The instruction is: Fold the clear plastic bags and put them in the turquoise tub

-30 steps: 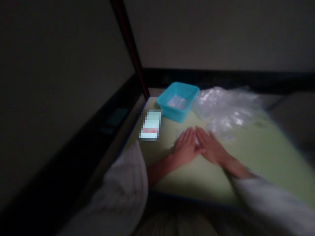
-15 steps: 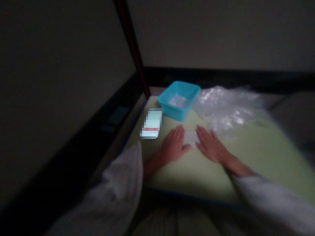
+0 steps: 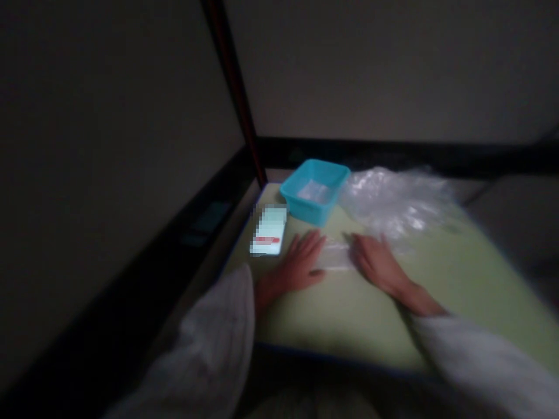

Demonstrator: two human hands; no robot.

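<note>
Head view, dim and a little blurred: a small clear bag lies flat on the green bench, between the person's two hands. The left hand rests palm down with fingers spread, touching the bag's left edge. The right hand lies flat too, fingers loosely together, on its right edge — neither hand grips anything. The bag looks thin, light, limp and slippery, best pinched at an edge or corner. Behind stand a blue tub and a heap of crumpled film; a white card lies just left of the left hand.
</note>
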